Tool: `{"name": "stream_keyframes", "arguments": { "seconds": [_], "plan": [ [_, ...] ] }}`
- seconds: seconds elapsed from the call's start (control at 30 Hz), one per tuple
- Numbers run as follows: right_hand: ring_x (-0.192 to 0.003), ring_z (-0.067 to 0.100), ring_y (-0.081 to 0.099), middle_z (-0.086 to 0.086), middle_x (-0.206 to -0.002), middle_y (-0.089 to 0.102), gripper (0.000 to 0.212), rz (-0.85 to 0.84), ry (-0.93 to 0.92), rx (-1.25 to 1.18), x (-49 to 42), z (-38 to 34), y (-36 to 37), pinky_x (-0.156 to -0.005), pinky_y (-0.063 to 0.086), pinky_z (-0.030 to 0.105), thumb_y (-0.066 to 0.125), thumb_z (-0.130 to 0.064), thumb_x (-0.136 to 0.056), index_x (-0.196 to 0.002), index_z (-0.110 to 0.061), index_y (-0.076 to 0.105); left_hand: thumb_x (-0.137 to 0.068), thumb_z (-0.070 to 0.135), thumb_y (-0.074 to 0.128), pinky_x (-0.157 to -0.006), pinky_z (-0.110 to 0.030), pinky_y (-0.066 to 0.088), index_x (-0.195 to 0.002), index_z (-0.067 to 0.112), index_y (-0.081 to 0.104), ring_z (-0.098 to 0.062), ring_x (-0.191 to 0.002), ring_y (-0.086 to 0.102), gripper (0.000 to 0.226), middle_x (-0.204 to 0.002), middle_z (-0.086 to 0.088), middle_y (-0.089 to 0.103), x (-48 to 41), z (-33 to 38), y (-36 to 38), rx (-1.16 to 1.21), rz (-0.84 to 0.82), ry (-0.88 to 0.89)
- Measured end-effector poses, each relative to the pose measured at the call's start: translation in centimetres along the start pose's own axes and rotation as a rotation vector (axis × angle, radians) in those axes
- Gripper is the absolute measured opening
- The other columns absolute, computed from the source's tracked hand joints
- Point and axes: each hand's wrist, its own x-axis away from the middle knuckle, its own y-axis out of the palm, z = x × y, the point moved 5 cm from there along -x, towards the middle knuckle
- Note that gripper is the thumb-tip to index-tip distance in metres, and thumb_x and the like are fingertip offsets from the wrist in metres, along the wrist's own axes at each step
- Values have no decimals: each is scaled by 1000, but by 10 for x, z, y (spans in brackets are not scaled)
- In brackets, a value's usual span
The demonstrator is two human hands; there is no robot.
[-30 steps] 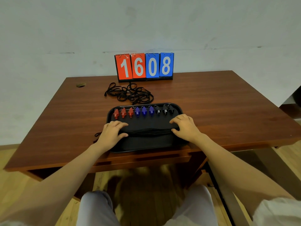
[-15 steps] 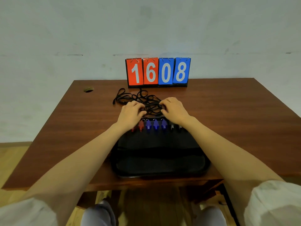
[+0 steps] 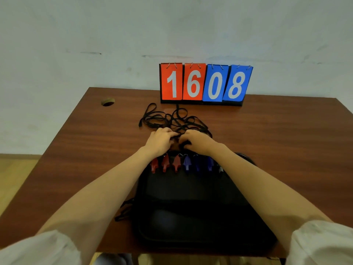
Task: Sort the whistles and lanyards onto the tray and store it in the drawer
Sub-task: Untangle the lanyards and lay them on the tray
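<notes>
Back wall [image 3: 95, 35]: plain pale grey-white, matte, w/ a few dark scuffs [image 3: 90, 53] & a faint horiz. line at approx. the same height. Light soft & even, a bit dim.

Tabletop [image 3: 286, 140]: reddish-brown wood-grain, far edge against the wall. Round cable hole [image 3: 108, 102] near far-left corner.

Flip scoreboard [image 3: 206, 83] stands at the far edge, approx. centre: 2 red cards, then 2 blue, white digits 1 6 0 8, hung on metal rings, black base.

Floor [image 3: 15, 175], seen at left: light yellowish wood. Darker brown skirting strip [image 3: 19, 156] where it meets the wall.
</notes>
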Motion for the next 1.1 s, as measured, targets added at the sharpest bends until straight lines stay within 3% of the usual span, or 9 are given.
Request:
{"name": "stream_keyframes", "arguments": {
  "seconds": [0.17,0.27,0.5,0.6,0.67,0.73,0.87,1.0,1.1],
  "plan": [
    [-112,27,46,8,-118,53,20,115,89,73,-5,18,6,-91,43,39,49,-20,-95,-114,-14,56,-94,24,54,-89,-39,45,-120,16,59,-26,-121,43,28,-123,-8,50,-3,-10,-2,73,84,-115],
    [-110,23,43,4,-112,55,12,402,110,-81,4,23,-12,-89,36,33,55,-21,-92,-101,-15,61,-93,23,54,-82,-41,47,-112,13,60,-28,-115,46,22,-114,-9,52,-2,-13,-4,80,98,-149],
    [-61,10,54,0,-89,63,3,583,114,-693,33,-1,-91,-57,43,15,41,-17,-99,-98,-16,44,-88,29,64,-104,-41,39,-140,15,40,-32,-129,38,59,-140,-13,39,-2,11,-30,197,16,-138],
    [-54,6,54,6,-83,62,3,611,21,-770,47,-20,-121,-54,47,14,42,-14,-99,-98,-15,44,-83,28,70,-82,-22,48,-139,18,42,-14,-87,57,63,-127,0,51,6,53,-76,628,233,42],
    [-52,5,54,6,-76,60,3,633,-2,-805,58,-33,-141,-54,49,15,43,-13,-99,-98,-16,45,-87,22,66,-64,-8,43,-124,17,53,-4,-63,49,39,-98,5,59,13,79,-102,789,256,145],
    [-57,9,55,4,-77,62,4,697,-23,-866,70,-42,-163,-57,50,17,44,-12,-98,-98,-15,46,-93,20,57,-55,-7,40,-100,15,58,0,-56,50,9,-81,3,60,18,97,-118,846,220,191],
    [-58,10,57,4,-87,63,9,844,-75,-981,91,-41,-204,-57,49,21,42,-7,-98,-95,-14,44,-97,23,49,-56,-13,44,-94,11,58,-7,-63,57,15,-84,-1,66,22,103,-134,839,238,147],
    [-82,15,55,3,-139,43,42,630,233,-710,100,-18,-200,-63,43,20,40,-2,-94,-135,-14,35,-98,18,46,-60,-15,51,-100,7,60,-10,-64,59,18,-79,-1,64,34,106,-169,1038,351,129],
    [-126,17,46,0,-150,36,54,269,215,-469,101,-30,-178,-96,39,27,50,-9,-92,-143,-18,35,-98,13,46,-66,-20,53,-93,8,61,-13,-65,59,17,-78,-4,64,42,109,-202,1204,460,164]
  ]
}}
